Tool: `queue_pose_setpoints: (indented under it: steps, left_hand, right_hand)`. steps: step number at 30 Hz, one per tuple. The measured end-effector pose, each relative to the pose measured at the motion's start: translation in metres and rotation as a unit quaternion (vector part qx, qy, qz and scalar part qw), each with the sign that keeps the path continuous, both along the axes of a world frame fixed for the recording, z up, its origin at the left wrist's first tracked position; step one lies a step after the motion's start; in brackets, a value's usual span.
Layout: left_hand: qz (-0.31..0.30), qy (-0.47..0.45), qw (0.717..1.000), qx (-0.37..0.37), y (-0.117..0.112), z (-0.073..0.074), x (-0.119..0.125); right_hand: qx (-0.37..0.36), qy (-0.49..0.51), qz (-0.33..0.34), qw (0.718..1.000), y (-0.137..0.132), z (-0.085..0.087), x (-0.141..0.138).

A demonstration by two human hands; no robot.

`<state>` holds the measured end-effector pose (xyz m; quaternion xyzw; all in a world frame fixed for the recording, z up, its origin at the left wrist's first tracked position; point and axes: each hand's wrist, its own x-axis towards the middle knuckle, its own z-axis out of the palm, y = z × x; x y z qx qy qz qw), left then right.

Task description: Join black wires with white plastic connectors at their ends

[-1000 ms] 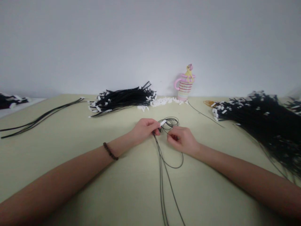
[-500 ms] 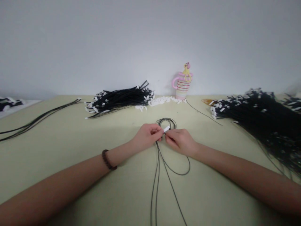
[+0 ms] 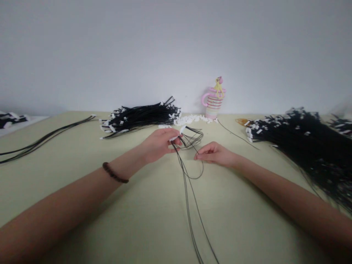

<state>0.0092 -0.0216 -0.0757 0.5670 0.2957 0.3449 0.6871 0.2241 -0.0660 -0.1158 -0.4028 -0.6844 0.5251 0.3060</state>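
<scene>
My left hand (image 3: 159, 143) is closed around a bundle of thin black cables (image 3: 187, 190), raised a little over the table. At its fingertips show white pieces (image 3: 183, 129), which look like small tags or connectors, and short black cable ends. A loose coil (image 3: 202, 136) of the same cable sticks out to the right of these fingers. My right hand (image 3: 216, 154) pinches one strand between thumb and forefinger, beside a hanging loop (image 3: 196, 178). Long cable tails run down toward the table's near edge.
Behind my hands lies a pile of black cables (image 3: 143, 113) with white ends. White small pieces (image 3: 192, 118) are scattered by a pink striped cup (image 3: 214, 104). A larger cable heap (image 3: 308, 146) covers the right side. More cables (image 3: 55, 132) lie at left.
My left hand has moved up and to the left with the cables. My right hand has come away from it and now pinches a single strand; the coil has lifted and tilted.
</scene>
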Motion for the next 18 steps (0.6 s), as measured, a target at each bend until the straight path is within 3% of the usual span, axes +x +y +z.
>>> queue_pose_setpoints:
  steps: [3, 7, 10, 14, 18]
  left_hand:
    - [-0.054, -0.026, 0.998, -0.029, -0.002, 0.020, -0.006]
    - [-0.124, -0.016, 0.992, 0.023, -0.008, 0.031, -0.012]
    - [-0.176, 0.035, 0.981, 0.068, -0.012, 0.025, -0.012]
    - [-0.237, 0.056, 0.970, 0.027, -0.018, 0.009, -0.005]
    - [-0.190, 0.042, 0.981, 0.022, -0.020, -0.003, 0.004]
  right_hand:
    - [-0.075, 0.021, 0.053, 0.995, 0.001, 0.004, 0.008]
    - [-0.114, 0.135, -0.008, 0.984, 0.003, 0.001, 0.008]
    - [-0.133, 0.244, -0.073, 0.958, 0.005, 0.002, 0.008]
    - [-0.170, 0.292, -0.105, 0.935, 0.004, 0.007, 0.010]
    - [-0.130, 0.262, -0.136, 0.947, 0.006, 0.006, 0.009]
